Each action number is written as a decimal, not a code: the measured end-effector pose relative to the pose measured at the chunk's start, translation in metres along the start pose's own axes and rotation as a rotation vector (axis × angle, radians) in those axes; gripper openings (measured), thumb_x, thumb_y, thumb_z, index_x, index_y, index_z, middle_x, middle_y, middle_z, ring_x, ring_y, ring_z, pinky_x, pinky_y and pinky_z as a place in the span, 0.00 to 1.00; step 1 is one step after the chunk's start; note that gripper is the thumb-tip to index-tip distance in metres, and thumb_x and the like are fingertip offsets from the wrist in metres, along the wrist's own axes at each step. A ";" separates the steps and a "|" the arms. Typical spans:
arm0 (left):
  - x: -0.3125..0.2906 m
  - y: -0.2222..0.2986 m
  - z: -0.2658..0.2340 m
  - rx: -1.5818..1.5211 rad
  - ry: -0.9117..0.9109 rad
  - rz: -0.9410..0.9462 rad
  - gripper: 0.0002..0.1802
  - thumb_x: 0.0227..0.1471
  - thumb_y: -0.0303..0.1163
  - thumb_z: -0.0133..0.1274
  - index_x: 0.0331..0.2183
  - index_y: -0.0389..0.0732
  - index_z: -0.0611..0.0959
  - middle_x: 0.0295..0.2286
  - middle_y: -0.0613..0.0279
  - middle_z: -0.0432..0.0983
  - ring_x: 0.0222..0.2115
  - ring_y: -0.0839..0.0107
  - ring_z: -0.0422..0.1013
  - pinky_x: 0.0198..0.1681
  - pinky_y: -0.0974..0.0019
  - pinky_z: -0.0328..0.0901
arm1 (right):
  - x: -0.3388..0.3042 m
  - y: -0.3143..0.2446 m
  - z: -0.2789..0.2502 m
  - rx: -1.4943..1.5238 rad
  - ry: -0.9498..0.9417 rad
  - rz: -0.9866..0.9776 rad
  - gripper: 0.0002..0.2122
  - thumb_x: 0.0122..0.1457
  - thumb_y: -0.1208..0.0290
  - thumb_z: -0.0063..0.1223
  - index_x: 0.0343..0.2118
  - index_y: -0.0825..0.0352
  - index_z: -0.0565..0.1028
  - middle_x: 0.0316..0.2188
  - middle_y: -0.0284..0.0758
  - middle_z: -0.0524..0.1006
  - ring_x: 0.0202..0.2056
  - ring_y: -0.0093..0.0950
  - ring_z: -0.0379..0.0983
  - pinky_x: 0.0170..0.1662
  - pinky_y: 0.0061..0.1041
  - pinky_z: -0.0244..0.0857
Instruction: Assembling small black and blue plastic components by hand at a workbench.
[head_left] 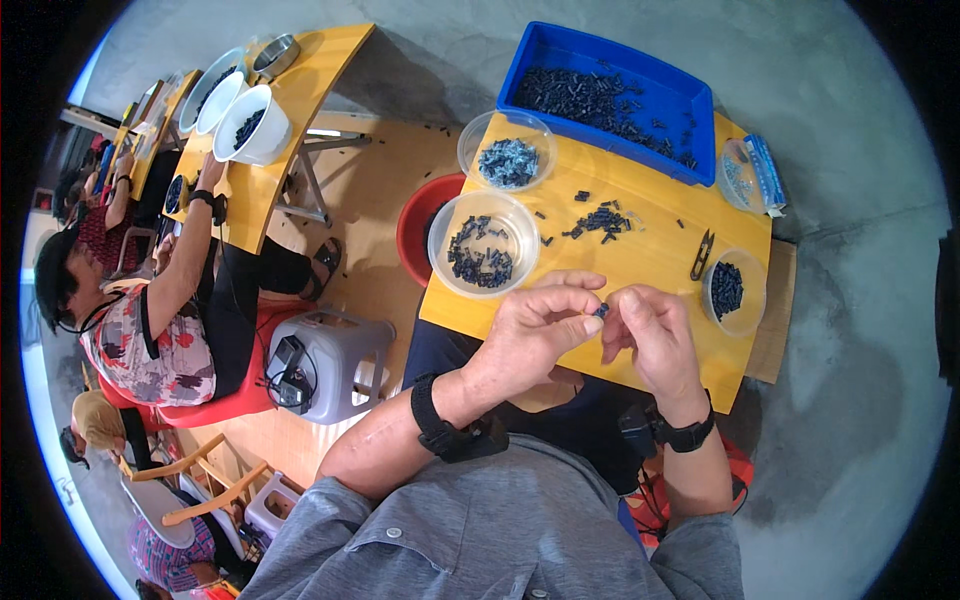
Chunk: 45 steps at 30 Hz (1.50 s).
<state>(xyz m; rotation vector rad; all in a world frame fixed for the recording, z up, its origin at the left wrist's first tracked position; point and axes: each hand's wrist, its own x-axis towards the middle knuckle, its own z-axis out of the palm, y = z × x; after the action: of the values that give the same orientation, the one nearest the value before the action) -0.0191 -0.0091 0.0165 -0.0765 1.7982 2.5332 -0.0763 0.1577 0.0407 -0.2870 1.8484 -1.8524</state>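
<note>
Between the thumb and forefinger of my left hand [550, 325] is a small dark blue plastic piece [601, 310]. My right hand [652, 325] is closed in a pinch right beside it; whatever its fingertips hold, if anything, is too small to make out. Both hands are above the near part of the yellow table [640, 265]. Beyond them lies a loose pile of small dark pieces [604, 220]. A clear round tub [518, 284] with similar pieces stands left of my hands. Further right, a smaller clear tub [755, 310] holds more, with black thread snips [703, 255] beside it.
A blue tray [650, 105] of dark pieces stands at the far edge. Behind the left tub is another tub [545, 135] with light-blue bits. A red bucket [412, 235] sits below the table's left side. Leftward, a co-worker [150, 340] sits at another yellow table [325, 75].
</note>
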 end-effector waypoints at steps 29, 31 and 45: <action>-0.009 0.011 0.002 -0.235 -0.280 -0.355 0.11 0.50 0.15 0.49 0.35 0.34 0.81 0.50 0.56 0.68 0.54 0.65 0.62 0.55 0.64 0.57 | -0.025 0.040 0.009 0.801 -0.471 0.740 0.20 0.61 0.48 0.36 0.37 0.63 0.66 0.08 0.26 0.55 0.07 0.21 0.55 0.13 0.27 0.61; -0.008 0.007 0.000 -0.196 -0.299 -0.303 0.10 0.50 0.15 0.48 0.34 0.34 0.81 0.49 0.57 0.68 0.54 0.65 0.61 0.56 0.64 0.57 | -0.028 0.041 0.014 0.880 -0.443 0.665 0.19 0.60 0.49 0.38 0.39 0.62 0.65 0.08 0.25 0.54 0.07 0.21 0.54 0.14 0.29 0.62; -0.002 -0.002 0.007 -0.375 -0.219 -0.767 0.12 0.51 0.17 0.49 0.41 0.32 0.78 0.46 0.57 0.70 0.54 0.65 0.62 0.55 0.64 0.59 | -0.028 0.037 0.005 0.629 -0.102 0.633 0.17 0.62 0.55 0.40 0.33 0.67 0.72 0.10 0.24 0.58 0.10 0.18 0.56 0.17 0.29 0.66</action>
<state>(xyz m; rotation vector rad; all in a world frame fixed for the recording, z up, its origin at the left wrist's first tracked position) -0.0174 -0.0016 0.0172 -0.3937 0.9333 2.1461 -0.0424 0.1688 0.0104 0.3768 1.0276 -1.7838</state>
